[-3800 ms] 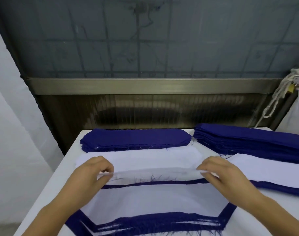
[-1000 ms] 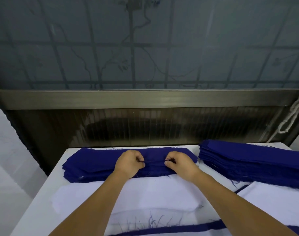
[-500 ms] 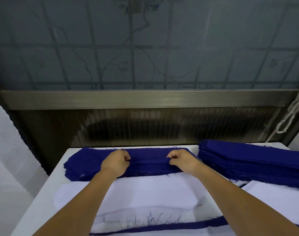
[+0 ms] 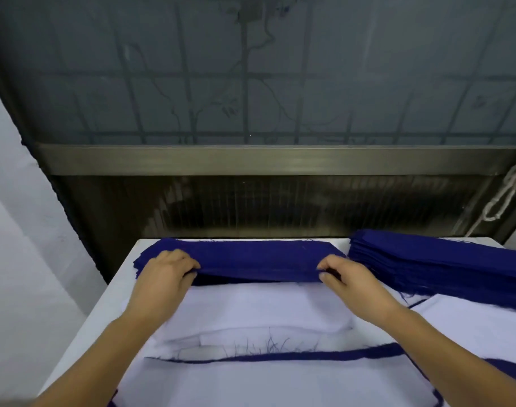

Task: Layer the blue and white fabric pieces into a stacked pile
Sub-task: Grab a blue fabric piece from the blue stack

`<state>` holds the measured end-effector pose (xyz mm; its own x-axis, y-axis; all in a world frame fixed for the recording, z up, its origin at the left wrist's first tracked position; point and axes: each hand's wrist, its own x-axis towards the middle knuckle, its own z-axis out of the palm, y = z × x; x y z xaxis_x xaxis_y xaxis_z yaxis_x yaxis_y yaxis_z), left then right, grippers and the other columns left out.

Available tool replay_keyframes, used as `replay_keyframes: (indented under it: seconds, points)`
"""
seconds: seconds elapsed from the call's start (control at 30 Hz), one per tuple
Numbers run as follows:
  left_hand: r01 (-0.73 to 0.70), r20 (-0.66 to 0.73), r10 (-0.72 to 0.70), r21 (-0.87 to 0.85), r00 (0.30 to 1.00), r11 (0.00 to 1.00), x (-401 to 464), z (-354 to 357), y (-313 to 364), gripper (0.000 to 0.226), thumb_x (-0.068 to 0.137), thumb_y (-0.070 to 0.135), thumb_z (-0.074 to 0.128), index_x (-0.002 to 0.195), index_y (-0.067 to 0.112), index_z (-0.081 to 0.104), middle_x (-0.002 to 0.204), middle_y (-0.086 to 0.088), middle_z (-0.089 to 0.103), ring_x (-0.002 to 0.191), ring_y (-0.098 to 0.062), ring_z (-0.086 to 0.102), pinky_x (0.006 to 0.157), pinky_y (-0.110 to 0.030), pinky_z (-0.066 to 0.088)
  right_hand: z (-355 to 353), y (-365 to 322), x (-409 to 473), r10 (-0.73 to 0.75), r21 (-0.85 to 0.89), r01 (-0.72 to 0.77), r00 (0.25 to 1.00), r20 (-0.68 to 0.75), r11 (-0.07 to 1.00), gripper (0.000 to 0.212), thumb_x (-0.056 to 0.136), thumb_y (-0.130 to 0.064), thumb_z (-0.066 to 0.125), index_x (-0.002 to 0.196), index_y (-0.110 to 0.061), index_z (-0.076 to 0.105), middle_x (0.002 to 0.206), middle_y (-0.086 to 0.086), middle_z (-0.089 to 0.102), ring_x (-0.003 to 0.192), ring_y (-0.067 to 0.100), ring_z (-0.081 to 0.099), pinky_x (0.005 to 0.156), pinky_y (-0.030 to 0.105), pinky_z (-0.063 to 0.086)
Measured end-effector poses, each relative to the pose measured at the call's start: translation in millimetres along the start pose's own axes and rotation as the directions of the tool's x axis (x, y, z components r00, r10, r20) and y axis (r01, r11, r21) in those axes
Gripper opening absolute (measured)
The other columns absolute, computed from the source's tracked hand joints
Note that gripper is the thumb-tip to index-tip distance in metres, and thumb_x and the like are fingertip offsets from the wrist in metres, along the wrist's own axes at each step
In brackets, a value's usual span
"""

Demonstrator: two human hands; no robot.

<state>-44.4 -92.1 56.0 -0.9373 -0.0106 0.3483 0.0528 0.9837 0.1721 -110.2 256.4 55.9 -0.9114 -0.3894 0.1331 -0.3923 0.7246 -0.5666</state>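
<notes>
Head view: the table (image 4: 83, 333) has bare margin along its left edge. The blue stack (image 4: 259, 257) lies at the far edge, the white pile (image 4: 265, 306) just nearer. Left hand (image 4: 162, 271) and right hand (image 4: 347, 274) pinch the top blue piece, now farther apart, at its ends.

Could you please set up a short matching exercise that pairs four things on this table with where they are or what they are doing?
Things:
1. left hand
2. right hand
3. tall blue stack
4. white piece

Places or states:
A. lies flat, nearer the person than the blue pile
B. pinches the blue pile's right end
C. sits untouched at the table's far right
D. grips the blue pile's left end

Pairs: 1-D, 2-B, 3-C, 4-A
</notes>
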Motion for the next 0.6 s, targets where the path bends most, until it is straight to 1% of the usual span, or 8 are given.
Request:
replay_keyframes:
  seconds: [0.07,0.13,0.2,0.3,0.37,0.47,0.53,0.6]
  points:
    - [-0.029,0.136,0.04,-0.08,0.99,0.996,-26,-14,5,0.018,0.093,0.028,0.059,0.106,0.04,0.065,0.105,0.023,0.062,0.091,0.001,0.055,0.08,-0.008,0.042,-12,3,-40,0.011,0.012,-0.011,0.998,0.069,1.0,0.013,0.096,-0.025,0.056,0.095,-0.037,0.06,0.088,-0.016,0.065,0.083,0.002,0.06,0.073,0.018,0.051]
    - [-0.015,0.312,0.063,-0.153,0.948,0.988,-50,-26,8,0.019,0.092,0.033,0.061,0.093,0.052,0.057,0.094,0.033,0.058,0.086,0.007,0.057,0.072,-0.001,0.042,-21,3,-76,0.042,0.083,-0.055,0.987,0.152,0.995,0.013,0.095,-0.027,0.059,0.093,-0.039,0.062,0.089,-0.016,0.067,0.084,0.005,0.062,0.073,0.02,0.052]
    - [0.023,0.451,0.083,-0.224,0.889,0.974,-68,-33,11,0.02,0.09,0.035,0.063,0.085,0.054,0.056,0.087,0.038,0.057,0.089,0.014,0.055,0.072,0.002,0.041,-27,1,-101,0.064,0.161,-0.1,0.974,0.216,0.982,0.013,0.093,-0.026,0.062,0.088,-0.038,0.065,0.087,-0.012,0.069,0.079,0.008,0.063,0.072,0.022,0.05]
    - [0.07,0.522,0.101,-0.297,0.847,0.952,-82,-35,15,0.018,0.09,0.035,0.064,0.086,0.052,0.06,0.09,0.039,0.059,0.091,0.018,0.053,0.076,-0.001,0.043,-29,0,-116,0.097,0.149,-0.145,0.953,0.289,0.978,0.01,0.091,-0.027,0.063,0.082,-0.032,0.066,0.083,-0.002,0.068,0.078,0.021,0.061,0.072,0.032,0.049]
    - [0.094,0.506,0.071,-0.293,0.86,0.951,-84,-36,19,0.018,0.09,0.032,0.064,0.087,0.05,0.061,0.09,0.033,0.061,0.089,0.015,0.055,0.076,-0.003,0.045,-31,-1,-114,0.101,0.128,-0.146,0.948,0.302,0.981,0.013,0.092,-0.024,0.063,0.081,-0.031,0.066,0.083,-0.003,0.068,0.079,0.021,0.062,0.073,0.031,0.05]
    - [0.091,0.359,0.018,-0.285,0.933,0.954,-78,-44,26,0.024,0.091,0.025,0.063,0.087,0.047,0.059,0.092,0.027,0.061,0.086,0.006,0.059,0.071,-0.004,0.045,-40,-7,-105,0.1,0.067,-0.118,0.968,0.229,0.991,0.017,0.093,-0.02,0.061,0.088,-0.035,0.065,0.089,-0.012,0.068,0.085,0.004,0.062,0.077,0.021,0.052]
    - [0.06,0.206,0.001,-0.291,0.979,0.955,-77,-52,28,0.025,0.09,0.018,0.065,0.091,0.043,0.06,0.094,0.023,0.06,0.085,0.0,0.059,0.07,-0.004,0.042,-47,-15,-102,0.041,-0.003,-0.041,0.998,0.042,0.999,0.023,0.093,-0.02,0.061,0.09,-0.042,0.06,0.092,-0.02,0.063,0.093,-0.009,0.055,0.077,0.01,0.048]
    - [0.003,0.043,0.011,-0.314,0.999,0.949,-80,-60,28,0.023,0.087,0.013,0.068,0.094,0.034,0.066,0.093,0.021,0.06,0.085,-0.004,0.059,0.071,-0.007,0.041,-51,-24,-108,-0.074,-0.079,0.062,0.984,-0.163,0.995,0.021,0.091,-0.019,0.062,0.093,-0.04,0.059,0.091,-0.025,0.058,0.097,-0.009,0.052,0.073,0.006,0.046]
